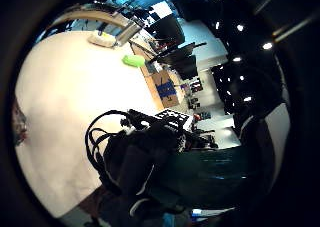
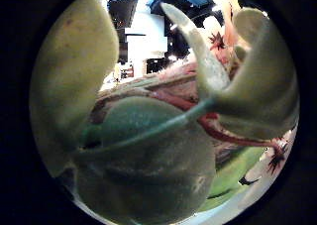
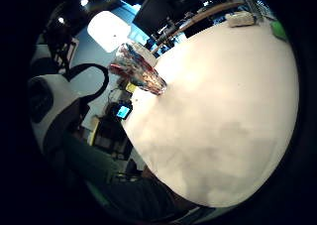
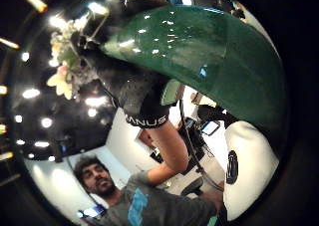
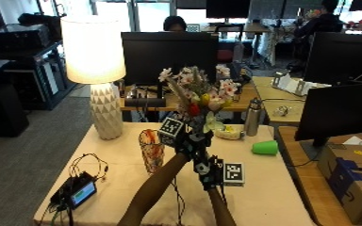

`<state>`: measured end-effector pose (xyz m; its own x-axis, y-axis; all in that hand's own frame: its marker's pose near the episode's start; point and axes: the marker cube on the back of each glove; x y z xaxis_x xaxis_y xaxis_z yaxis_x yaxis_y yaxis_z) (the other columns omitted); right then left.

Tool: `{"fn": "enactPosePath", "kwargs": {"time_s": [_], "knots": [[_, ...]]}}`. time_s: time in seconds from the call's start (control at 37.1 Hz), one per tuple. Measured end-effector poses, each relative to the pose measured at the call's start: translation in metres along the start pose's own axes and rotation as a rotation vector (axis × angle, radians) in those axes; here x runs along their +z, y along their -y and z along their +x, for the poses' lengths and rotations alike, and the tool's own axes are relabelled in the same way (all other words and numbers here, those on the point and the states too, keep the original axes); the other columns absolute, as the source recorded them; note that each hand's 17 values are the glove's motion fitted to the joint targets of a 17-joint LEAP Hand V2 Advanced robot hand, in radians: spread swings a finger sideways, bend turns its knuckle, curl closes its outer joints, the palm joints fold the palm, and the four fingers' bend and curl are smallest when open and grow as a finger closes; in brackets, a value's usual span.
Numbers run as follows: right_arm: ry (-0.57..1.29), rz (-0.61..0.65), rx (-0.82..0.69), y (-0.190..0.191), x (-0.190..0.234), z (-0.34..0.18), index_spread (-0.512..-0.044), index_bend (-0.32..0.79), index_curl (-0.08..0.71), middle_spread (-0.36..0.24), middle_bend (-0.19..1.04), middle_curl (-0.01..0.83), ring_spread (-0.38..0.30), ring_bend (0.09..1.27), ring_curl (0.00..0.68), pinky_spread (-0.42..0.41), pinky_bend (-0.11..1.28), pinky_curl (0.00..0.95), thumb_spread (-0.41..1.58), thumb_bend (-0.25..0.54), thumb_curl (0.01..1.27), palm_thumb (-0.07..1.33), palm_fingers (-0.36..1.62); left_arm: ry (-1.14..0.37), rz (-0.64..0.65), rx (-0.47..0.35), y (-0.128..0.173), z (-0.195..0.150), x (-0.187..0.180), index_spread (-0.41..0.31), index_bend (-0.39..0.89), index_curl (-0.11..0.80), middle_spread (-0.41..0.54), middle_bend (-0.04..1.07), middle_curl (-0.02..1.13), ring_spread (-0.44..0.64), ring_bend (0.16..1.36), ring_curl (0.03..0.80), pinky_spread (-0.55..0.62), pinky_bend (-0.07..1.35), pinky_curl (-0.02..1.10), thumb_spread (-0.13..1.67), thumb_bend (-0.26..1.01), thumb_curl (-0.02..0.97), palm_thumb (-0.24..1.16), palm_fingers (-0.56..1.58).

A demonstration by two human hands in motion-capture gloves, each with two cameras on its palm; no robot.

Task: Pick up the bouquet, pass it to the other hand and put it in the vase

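Two forearms reaching up from the near edge of the table (image 5: 275, 188), close together, left one bare and slanting in from the left. Left hand (image 5: 186, 140) raised above the middle of the table, fingers curled round the stems of the bouquet (image 5: 196, 92). Bouquet upright in the air, clear of the table, pink, white and yellow blooms fanned out above the glove. Right hand (image 5: 207, 173) just below and touching the left; cannot tell whether its fingers are open, curled or on the stems.

Vase (image 5: 150, 150) standing upright on the table just left of the hands, glass with orange-red streaks, holding nothing visible. Lamp (image 5: 98, 70) at the far left corner, green cup (image 5: 266, 147) on its side near the right edge, small screened device (image 5: 78, 190) at the near left corner.

Left thumb side palm view: filled by pale green leaves and reddish stems, pressed close to the palm. Left little finger side palm view: looking down past a gloved hand (image 1: 132, 169) to the pale tabletop, which the outside view hides behind the arms. Right thumb side palm view: looking up at a broad glossy green leaf (image 4: 199, 52) and the left glove wrapped round the stems under the flowers. Right little finger side palm view: vase alone near an edge of the table, no bouquet in it.
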<state>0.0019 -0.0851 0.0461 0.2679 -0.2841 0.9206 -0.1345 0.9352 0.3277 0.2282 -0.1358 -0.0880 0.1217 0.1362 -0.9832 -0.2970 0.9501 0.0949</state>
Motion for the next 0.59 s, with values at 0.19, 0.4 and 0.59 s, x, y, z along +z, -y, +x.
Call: {"fn": "enactPosePath", "kwargs": {"time_s": [0.19,0.4,0.59], "knots": [[-0.063,-0.137,-0.083,-0.01,-0.012,-0.003,-0.266,0.11,0.481,-0.176,0.62,0.563,-0.209,0.85,0.506,-0.297,0.68,0.458,0.42,-0.039,0.77,0.96,1.24,0.023,0.051,0.089,-0.001,0.044,-0.027,-0.343,0.28,0.456,-0.377,0.65,0.56,-0.37,0.76,0.449,-0.38,0.47,0.44,0.62,-0.04,0.557,0.76,1.44],[-0.087,-0.127,-0.032,-0.012,-0.044,0.025,-0.284,0.08,0.414,-0.178,0.49,0.513,-0.208,0.75,0.468,-0.187,0.66,0.442,0.58,-0.044,0.73,0.89,1.05,0.126,0.153,0.188,-0.012,0.114,-0.073,-0.352,0.3,0.485,-0.384,0.69,0.58,-0.37,0.79,0.469,-0.39,0.52,0.47,0.67,-0.03,0.553,0.77,1.41],[-0.073,-0.045,0.036,-0.014,-0.071,0.028,-0.287,0.11,0.387,-0.172,0.43,0.491,-0.19,0.67,0.441,-0.062,0.55,0.413,0.69,-0.028,0.7,0.89,1.0,0.166,0.266,0.231,-0.013,0.153,-0.115,-0.354,0.31,0.504,-0.386,0.71,0.59,-0.37,0.81,0.478,-0.4,0.54,0.47,0.69,-0.03,0.554,0.77,1.4]]}}
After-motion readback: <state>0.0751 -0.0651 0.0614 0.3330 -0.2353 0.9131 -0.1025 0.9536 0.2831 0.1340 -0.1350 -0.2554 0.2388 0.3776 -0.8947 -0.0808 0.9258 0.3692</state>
